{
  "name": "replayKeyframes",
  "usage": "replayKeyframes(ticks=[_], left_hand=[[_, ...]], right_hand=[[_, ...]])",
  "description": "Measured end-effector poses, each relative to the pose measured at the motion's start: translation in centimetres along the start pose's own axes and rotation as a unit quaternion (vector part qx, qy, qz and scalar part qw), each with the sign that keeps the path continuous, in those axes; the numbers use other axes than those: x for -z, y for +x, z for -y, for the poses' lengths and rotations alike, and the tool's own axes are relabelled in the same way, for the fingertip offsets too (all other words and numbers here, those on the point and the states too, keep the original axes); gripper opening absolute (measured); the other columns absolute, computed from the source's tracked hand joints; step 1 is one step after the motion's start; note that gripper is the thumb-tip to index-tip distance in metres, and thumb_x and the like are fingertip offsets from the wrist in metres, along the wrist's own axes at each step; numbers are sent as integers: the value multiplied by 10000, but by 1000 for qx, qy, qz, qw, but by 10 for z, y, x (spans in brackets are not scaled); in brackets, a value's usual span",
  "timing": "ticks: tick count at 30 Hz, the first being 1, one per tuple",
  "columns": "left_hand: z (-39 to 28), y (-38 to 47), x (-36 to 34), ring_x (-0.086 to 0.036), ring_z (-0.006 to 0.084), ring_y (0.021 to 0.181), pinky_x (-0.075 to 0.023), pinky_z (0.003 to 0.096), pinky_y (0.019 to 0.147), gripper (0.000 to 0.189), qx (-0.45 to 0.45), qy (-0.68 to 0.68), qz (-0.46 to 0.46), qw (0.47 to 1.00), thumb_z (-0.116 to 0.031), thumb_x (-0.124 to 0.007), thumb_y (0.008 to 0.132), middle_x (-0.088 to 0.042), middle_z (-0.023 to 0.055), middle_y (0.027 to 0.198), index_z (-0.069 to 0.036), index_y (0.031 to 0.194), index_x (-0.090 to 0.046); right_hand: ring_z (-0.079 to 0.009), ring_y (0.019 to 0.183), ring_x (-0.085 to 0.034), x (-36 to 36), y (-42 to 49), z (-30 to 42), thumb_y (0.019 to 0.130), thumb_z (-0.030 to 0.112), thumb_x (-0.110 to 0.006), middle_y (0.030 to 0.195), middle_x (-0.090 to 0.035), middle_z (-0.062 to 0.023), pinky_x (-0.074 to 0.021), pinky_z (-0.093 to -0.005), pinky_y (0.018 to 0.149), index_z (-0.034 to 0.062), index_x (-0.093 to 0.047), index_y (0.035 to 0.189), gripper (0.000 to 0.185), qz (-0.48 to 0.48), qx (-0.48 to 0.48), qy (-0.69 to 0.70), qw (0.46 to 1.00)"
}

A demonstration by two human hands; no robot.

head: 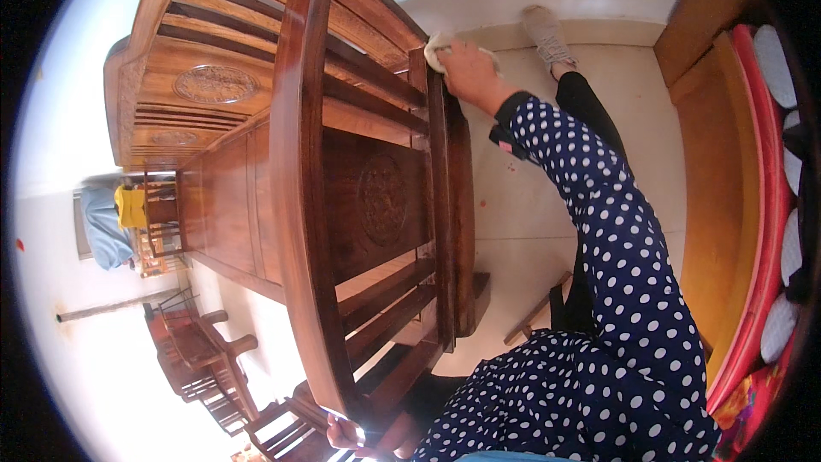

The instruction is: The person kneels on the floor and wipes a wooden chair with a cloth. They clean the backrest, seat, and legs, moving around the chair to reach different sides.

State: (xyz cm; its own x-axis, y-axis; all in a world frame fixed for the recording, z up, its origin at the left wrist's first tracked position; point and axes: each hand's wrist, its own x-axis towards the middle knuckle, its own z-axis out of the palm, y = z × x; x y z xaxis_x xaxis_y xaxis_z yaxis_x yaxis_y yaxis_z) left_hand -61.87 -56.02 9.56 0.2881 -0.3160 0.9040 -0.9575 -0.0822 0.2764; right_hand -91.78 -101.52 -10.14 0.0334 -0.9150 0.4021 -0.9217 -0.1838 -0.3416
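My right hand [471, 74] grips a cream cloth [438, 51]. It presses the cloth against the rear corner of a dark wooden bench's side frame, low down near the wall. The side frame has a carved panel [381, 199] between slats, and a broad armrest [298, 192] runs along its top. Behind it rises the slatted backrest [211, 45] with an oval carving. At the bottom of the view my left hand [391, 439] is by the armrest's near end, partly hidden and blurred by glare. Whether its fingers hold the armrest cannot be made out.
A wooden bed or cabinet edge [712, 205] with red bedding [766, 173] stands along the right. My shoe [545, 35] is on the tiled floor [519, 205] near the wall. Further left are a wooden chair [199, 346] and a blue cloth [104, 228].
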Motion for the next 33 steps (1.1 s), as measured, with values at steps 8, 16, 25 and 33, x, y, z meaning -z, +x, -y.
replayKeyframes(ticks=[8, 16, 25, 33], left_hand=[[2, 2, -3, -605, 321, 1106, -484, 448, 987, 596, -12, 11, 9, 1000, -432, -209, 1034, -610, 201, 1176, 30, 1212, -540], [-7, -3, 4, -601, 335, 1120, -485, 462, 986, 570, -1, -7, 16, 1000, -431, -242, 1024, -605, 213, 1192, 23, 1235, -515], [-13, -21, 12, -596, 352, 1136, -486, 478, 985, 550, 43, -85, 52, 994, -430, -280, 1014, -600, 226, 1210, 15, 1261, -487], [-2, -29, 4, -584, 329, 1170, -454, 466, 1054, 559, 145, -347, 45, 925, -467, -341, 976, -595, 227, 1241, 2, 1243, -488]], right_hand=[[-446, 965, -647, 9, 49, -3, 829, 131, -618, 1208, -601, -210, -553, -525, 825, 52, -671, 1138, 323, 20, -24, 41, 999], [-411, 1003, -613, 22, -41, 42, 836, 59, -629, 1135, -583, -188, -589, -484, 784, -29, -626, 1133, 310, 86, 68, -18, 994], [-340, 1036, -565, 58, -162, 118, 830, 146, -666, 1174, -606, -157, -598, -445, 635, 29, -773, 1017, 245, 246, 215, -171, 930], [-353, 996, -630, 103, -284, 181, 836, 93, -614, 1089, -587, -226, -602, -425, 684, -85, -690, 983, 243, 272, 285, -137, 909]])
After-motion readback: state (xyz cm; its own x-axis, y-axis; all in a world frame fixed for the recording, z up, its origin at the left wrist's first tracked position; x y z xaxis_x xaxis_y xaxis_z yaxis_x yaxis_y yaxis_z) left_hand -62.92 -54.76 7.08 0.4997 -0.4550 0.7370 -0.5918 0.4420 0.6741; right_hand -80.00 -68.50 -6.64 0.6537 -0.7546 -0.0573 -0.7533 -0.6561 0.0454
